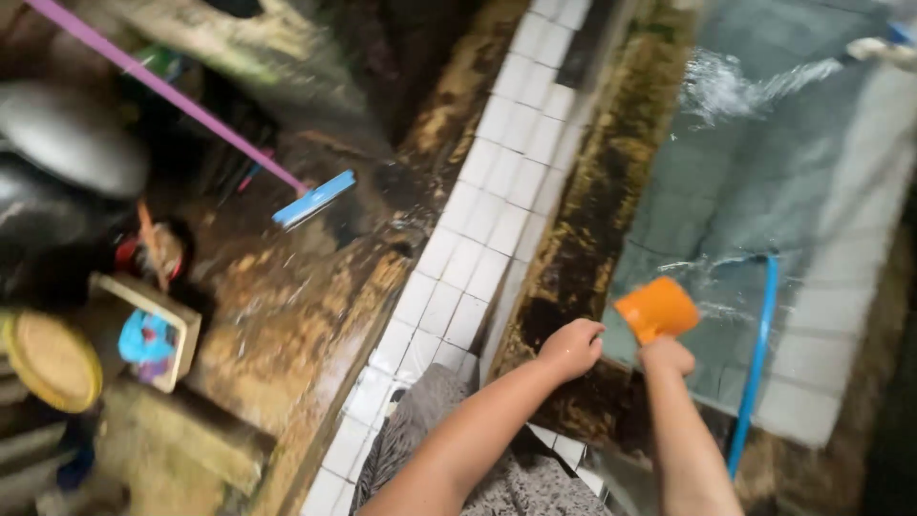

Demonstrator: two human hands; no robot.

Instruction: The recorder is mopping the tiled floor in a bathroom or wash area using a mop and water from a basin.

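Low and right of the frame's centre, the right hand (666,355) has its fingers clamped on the handle of an orange plastic scoop (656,309), whose bowl tips up and to the left just above the water (764,143) in a tiled basin; gripped this low, the scoop seems to reach the surface without the arm going under. Just to its left the left hand (571,348) is curled into a loose fist, fingers together, resting on the dark, stained inner wall (592,220) of the basin, seemingly as a brace; it holds nothing that can be seen. A blue hose (759,363) curves down the lower right, close beside the right forearm, and narrows the room on that side. The white tiled rim (487,210) runs diagonally from top centre to bottom centre and marks the edge. Left of it, a blue-headed squeegee on a pink pole (310,199) lies across the wet brown floor (287,315), well apart from both hands.
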